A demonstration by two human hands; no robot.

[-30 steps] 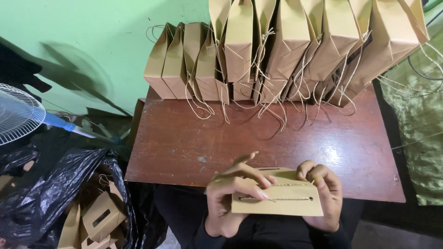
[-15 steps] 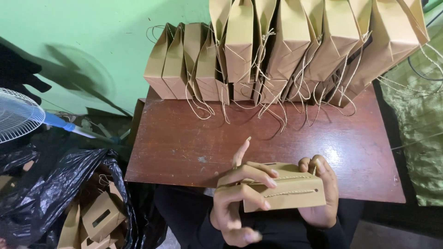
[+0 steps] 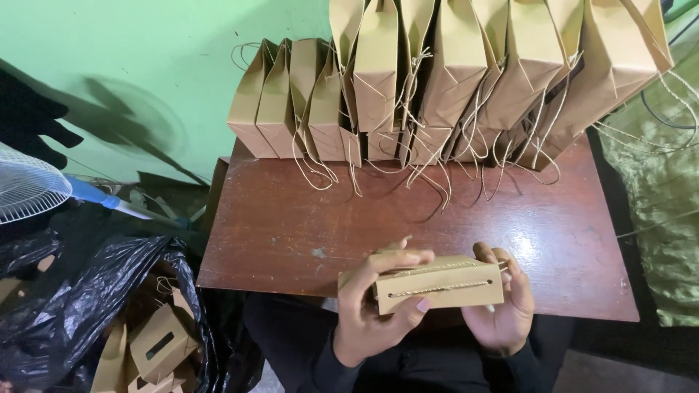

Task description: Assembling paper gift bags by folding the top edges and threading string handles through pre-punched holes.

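A small flat brown paper bag (image 3: 443,284) with a twine handle lying across its face is held over the near edge of the dark wooden table (image 3: 291,225). My left hand (image 3: 371,306) wraps its left end, thumb under and fingers over the top. My right hand (image 3: 502,306) cups its right end from below, fingertips curled over the upper edge.
Several upright brown paper bags with twine handles (image 3: 451,80) stand in rows along the table's far edge against a green wall. A black plastic sack (image 3: 95,298) holding more folded brown bags (image 3: 156,346) sits on the floor at left, beside a white fan (image 3: 29,189). Green cloth (image 3: 662,225) lies at right.
The bag has shifted slightly to the right and turned in my hands. My left fingers, raised half a second ago, have closed down over its top edge.
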